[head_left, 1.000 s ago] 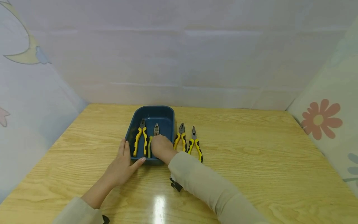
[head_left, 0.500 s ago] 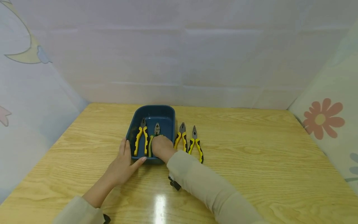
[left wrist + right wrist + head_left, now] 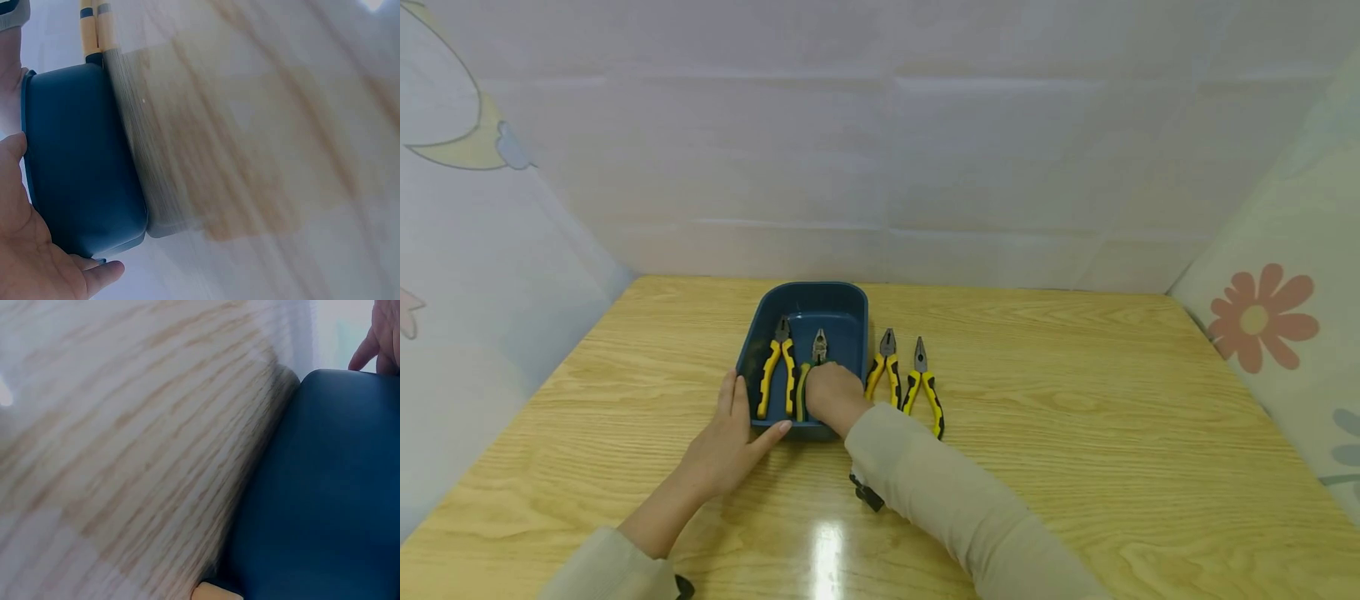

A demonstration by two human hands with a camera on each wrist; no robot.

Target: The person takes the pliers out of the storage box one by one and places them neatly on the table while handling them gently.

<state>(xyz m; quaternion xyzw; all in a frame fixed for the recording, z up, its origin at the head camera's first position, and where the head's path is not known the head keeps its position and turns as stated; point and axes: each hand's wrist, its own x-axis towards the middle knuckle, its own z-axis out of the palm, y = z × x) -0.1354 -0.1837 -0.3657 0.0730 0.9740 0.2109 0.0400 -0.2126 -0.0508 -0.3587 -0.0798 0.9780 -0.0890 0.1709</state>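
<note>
A dark blue tray lies on the table; its outer wall fills much of the left wrist view. My left hand rests against its near left corner, fingers straight along the left side and thumb along the front rim. Inside the tray, my right hand grips a pair of pliers by the handles; a yellow-green handle shows at its left, and the fingertips are hidden. Left of it in the tray lies another pair of pliers with yellow and black handles, jaws pointing away from me.
Just right of the tray, combination pliers and long-nose pliers lie side by side on the wooden table, partly covered by the right sleeve. A pale wall covering stands behind the table.
</note>
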